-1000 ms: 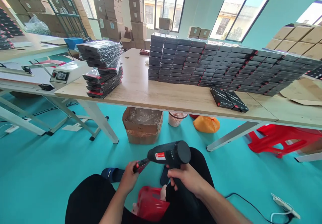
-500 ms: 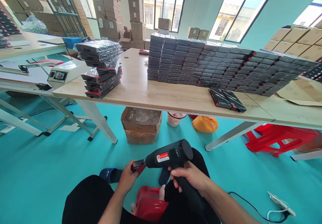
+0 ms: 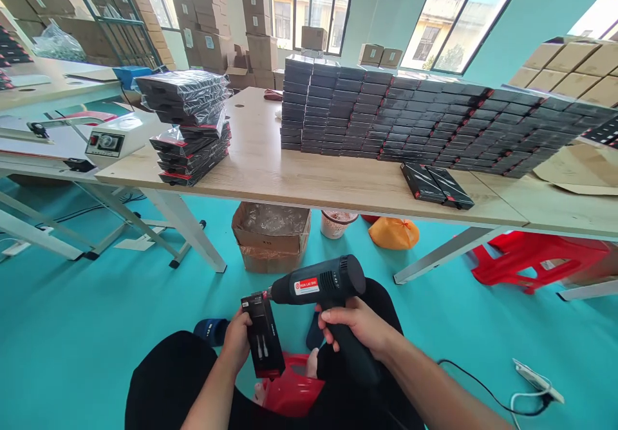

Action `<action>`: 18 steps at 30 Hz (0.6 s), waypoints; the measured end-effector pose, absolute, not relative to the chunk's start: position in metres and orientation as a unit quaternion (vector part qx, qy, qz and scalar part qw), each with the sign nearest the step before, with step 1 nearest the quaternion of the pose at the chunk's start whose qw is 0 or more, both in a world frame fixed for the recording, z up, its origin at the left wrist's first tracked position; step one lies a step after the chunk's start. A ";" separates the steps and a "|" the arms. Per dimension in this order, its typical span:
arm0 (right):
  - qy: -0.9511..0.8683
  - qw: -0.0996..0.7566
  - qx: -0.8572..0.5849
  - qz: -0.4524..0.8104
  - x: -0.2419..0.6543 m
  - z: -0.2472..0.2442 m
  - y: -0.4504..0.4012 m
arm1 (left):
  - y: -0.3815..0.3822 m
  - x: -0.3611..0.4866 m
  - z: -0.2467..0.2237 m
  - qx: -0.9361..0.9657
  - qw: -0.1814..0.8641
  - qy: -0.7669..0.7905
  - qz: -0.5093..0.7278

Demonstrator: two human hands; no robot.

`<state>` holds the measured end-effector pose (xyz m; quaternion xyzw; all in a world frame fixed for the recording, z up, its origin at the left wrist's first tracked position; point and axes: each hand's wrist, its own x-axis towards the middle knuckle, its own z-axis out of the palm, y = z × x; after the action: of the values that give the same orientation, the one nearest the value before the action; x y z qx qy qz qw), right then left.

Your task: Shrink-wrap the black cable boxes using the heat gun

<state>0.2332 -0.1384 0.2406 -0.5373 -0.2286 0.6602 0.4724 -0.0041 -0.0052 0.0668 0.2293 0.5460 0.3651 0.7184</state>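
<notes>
My right hand point(image 3: 352, 327) is wrapped around the handle of a black heat gun point(image 3: 313, 282), whose barrel points left. In my left hand point(image 3: 238, 338) is a slim black box point(image 3: 263, 336), gripped by its left edge with a printed broad face turned up toward me. The gun's nozzle is right at the box's upper right corner; whether they touch I cannot tell. Both are above my lap, below the table's front edge. Two black boxes point(image 3: 437, 185) lie side by side on the table beyond.
On the wooden table point(image 3: 328, 182) stand a long wall of stacked black boxes point(image 3: 386, 114) and, at left, a loosely wrapped pile point(image 3: 190, 127). Underneath are a carton of plastic film point(image 3: 270, 250), a wastebasket point(image 3: 337, 225) and an orange bag point(image 3: 394, 233). A power strip point(image 3: 538, 382) lies on the floor.
My left hand has turned the box from edge-on to broad face up. The heat gun has shifted slightly left and up, still in my right hand.
</notes>
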 end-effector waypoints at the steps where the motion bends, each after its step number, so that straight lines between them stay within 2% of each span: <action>1: -0.239 0.461 -0.531 0.670 0.231 0.242 -0.138 | -0.004 -0.004 0.067 0.216 0.720 0.544 0.373; 7: -0.299 0.334 -0.539 0.713 0.226 0.256 -0.164 | 0.004 -0.011 0.070 0.091 0.720 0.560 0.400; 9: -0.286 0.319 -0.552 0.715 0.231 0.255 -0.179 | 0.007 -0.016 0.070 0.057 0.719 0.566 0.398; 14: -0.187 0.413 -0.590 0.668 0.240 0.239 -0.203 | 0.012 -0.021 0.062 -0.034 0.714 0.569 0.406; 18: -0.122 0.480 -0.566 0.659 0.234 0.226 -0.205 | 0.012 -0.019 0.054 -0.069 0.732 0.553 0.391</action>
<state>0.2344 -0.2047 0.2263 -0.5665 -0.1224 0.6586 0.4800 -0.0190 0.0120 0.0544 -0.0686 0.5535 0.3907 0.7323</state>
